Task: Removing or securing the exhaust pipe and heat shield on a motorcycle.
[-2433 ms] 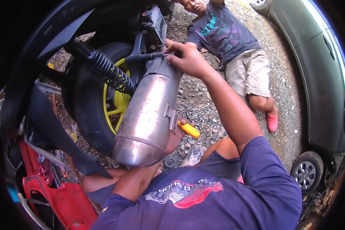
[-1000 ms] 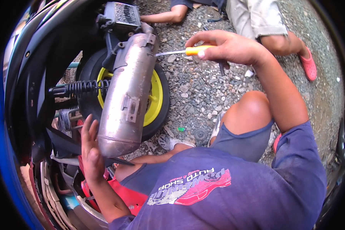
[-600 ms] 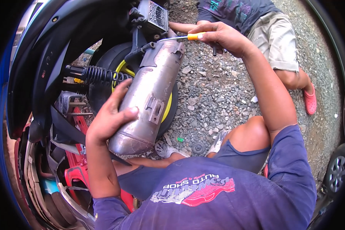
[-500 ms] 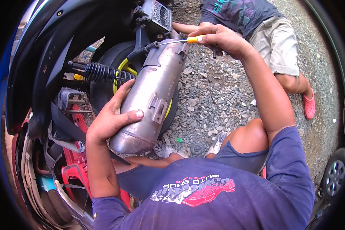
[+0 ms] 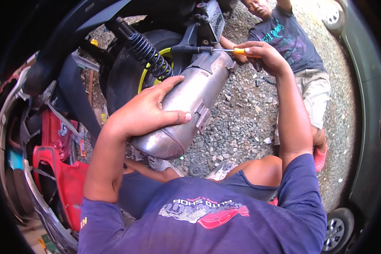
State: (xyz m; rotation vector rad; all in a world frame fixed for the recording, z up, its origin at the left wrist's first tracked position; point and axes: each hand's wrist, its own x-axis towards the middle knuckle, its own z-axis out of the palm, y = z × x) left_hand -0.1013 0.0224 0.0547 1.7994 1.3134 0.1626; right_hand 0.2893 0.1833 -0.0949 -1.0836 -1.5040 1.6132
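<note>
My left hand (image 5: 146,112) grips the near part of a silver-grey exhaust muffler (image 5: 190,103), thumb over its top and fingers along its far left side. The muffler is tilted, its far end up and to the right. In my right hand (image 5: 267,59) is a screwdriver (image 5: 240,51) with a yellow-orange handle. Its thin shaft points left to the end of a black bracket arm (image 5: 190,49) beside the muffler's far end. Whether the tip touches the arm or sits inside it, I cannot tell. Something dark shows below my right fingers, too small to name.
A black coil-spring shock absorber (image 5: 146,53) and a wheel (image 5: 118,84) with a yellow rim stand left of the muffler. Another person (image 5: 294,48) lies on the gravel (image 5: 241,122), one arm reaching behind my right hand. Red panels (image 5: 67,180) lie left, a dark car (image 5: 360,169) stands right.
The view has shifted, so the muffler and both hands appear farther right. More of the other person and the car shows. My grips on muffler and screwdriver stay much the same.
</note>
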